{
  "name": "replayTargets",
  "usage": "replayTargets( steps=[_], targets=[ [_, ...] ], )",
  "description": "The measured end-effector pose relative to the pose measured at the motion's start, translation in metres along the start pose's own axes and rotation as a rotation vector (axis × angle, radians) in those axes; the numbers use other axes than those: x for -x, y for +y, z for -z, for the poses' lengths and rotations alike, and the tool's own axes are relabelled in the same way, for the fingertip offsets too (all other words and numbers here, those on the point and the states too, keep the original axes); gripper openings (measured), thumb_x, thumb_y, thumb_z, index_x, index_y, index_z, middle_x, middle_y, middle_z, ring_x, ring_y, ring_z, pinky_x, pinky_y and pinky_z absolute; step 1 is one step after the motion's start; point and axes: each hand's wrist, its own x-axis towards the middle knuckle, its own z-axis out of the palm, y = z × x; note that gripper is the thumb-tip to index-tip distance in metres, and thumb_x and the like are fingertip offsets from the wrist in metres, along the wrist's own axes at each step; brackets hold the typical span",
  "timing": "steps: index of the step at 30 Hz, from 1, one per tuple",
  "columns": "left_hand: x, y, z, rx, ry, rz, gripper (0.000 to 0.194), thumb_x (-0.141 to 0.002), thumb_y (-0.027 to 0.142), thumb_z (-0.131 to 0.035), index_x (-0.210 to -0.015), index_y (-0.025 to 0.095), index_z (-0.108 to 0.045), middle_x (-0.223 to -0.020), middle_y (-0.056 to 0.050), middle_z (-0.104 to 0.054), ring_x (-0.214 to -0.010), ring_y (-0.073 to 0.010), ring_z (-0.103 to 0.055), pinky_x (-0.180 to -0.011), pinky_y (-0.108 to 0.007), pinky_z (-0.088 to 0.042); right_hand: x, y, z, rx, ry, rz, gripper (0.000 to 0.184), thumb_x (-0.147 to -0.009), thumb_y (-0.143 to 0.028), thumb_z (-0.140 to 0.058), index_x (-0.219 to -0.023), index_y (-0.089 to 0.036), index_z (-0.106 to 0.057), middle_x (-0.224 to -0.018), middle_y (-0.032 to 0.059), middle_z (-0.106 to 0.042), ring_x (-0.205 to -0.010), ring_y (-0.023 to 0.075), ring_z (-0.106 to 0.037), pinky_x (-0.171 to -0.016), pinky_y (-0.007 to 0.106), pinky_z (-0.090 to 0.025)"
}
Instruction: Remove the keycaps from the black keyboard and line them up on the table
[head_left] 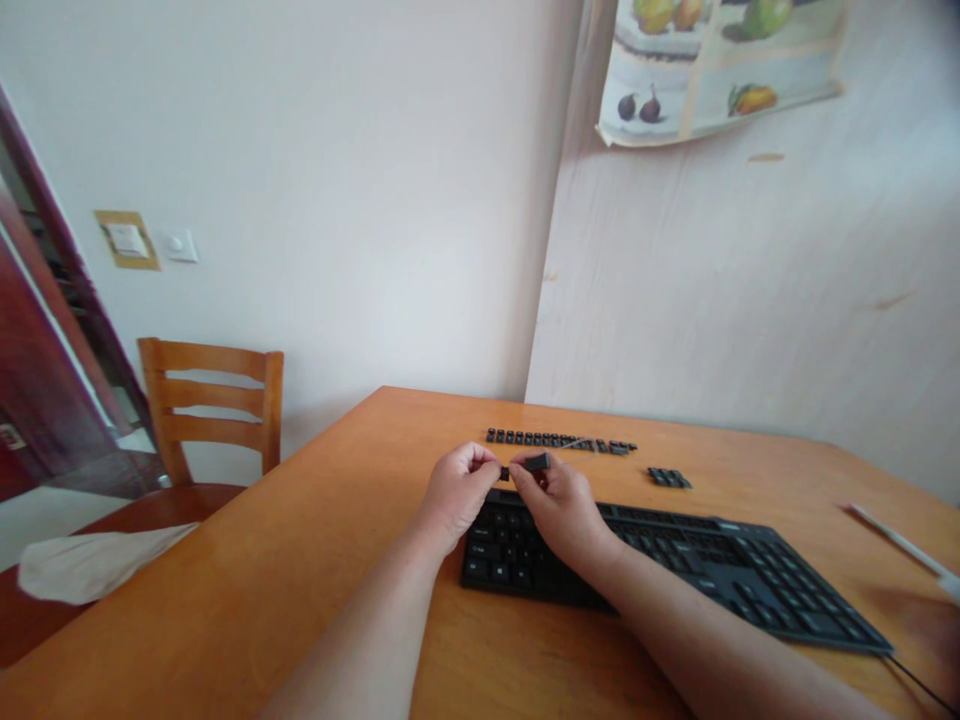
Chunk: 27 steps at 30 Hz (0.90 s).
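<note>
Above the back left part of a black keyboard (pixel 720 575), my two hands meet at the fingertips. Thumb and forefinger of my left hand (pixel 465 490) pinch a small black keycap (pixel 505 474). The fingers of my right hand (pixel 559 495) are closed too, touching the keycap's right side. A larger black block-like piece (pixel 536 462) rests in the right fingers; its exact kind is unclear. Behind the hands, a row of loose black keycaps (pixel 544 438) lies on the table. A smaller cluster of keycaps (pixel 669 478) sits to the right. My right forearm covers part of the keyboard.
The wooden table (pixel 337 560) meets the wall at the back. A thin whitish stick (pixel 900 540) lies at the right, near the keyboard's cable (pixel 919 680). At the left stands a wooden chair (pixel 214 400) with a pale cloth (pixel 97 565) on its seat.
</note>
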Motion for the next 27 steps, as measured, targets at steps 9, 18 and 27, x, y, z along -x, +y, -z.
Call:
replayTargets(
  steps=[9,18,27],
  targets=[
    [0.0,-0.001,-0.002,-0.041,0.038,-0.056,0.014,-0.076,0.032,-0.061,-0.074,0.018,-0.062,-0.066,0.002,-0.059,-0.062,-0.012,-0.051,-0.06,-0.022,-0.039,-0.004,0.007,-0.004,-0.179,0.063,-0.124,0.025,-0.082,-0.04,-0.06,-0.088,-0.016,-0.066,-0.072,0.0034,-0.066,-0.067,0.0169,-0.059,-0.062,0.027,-0.044],
    [0.0,0.003,0.0,0.04,0.09,-0.038,0.014,-0.076,0.032,-0.062,-0.074,0.018,-0.061,-0.064,0.003,-0.057,-0.061,-0.0114,-0.048,-0.06,-0.022,-0.039,-0.01,0.013,0.004,-0.293,0.162,-0.227,0.031,-0.081,-0.048,-0.058,-0.078,-0.018,-0.062,-0.067,0.001,-0.06,-0.062,0.0158,-0.054,-0.058,0.027,-0.04],
    [-0.002,-0.001,0.0,0.152,0.033,0.036,0.022,-0.075,0.039,-0.064,-0.077,0.017,-0.063,-0.068,0.0,-0.061,-0.066,-0.0132,-0.055,-0.064,-0.024,-0.041,-0.015,0.005,0.015,-0.106,-0.046,-0.038,0.038,-0.091,-0.042,-0.046,-0.111,-0.015,-0.064,-0.069,0.0009,-0.06,-0.064,0.0153,-0.055,-0.061,0.026,-0.043]
  ],
)
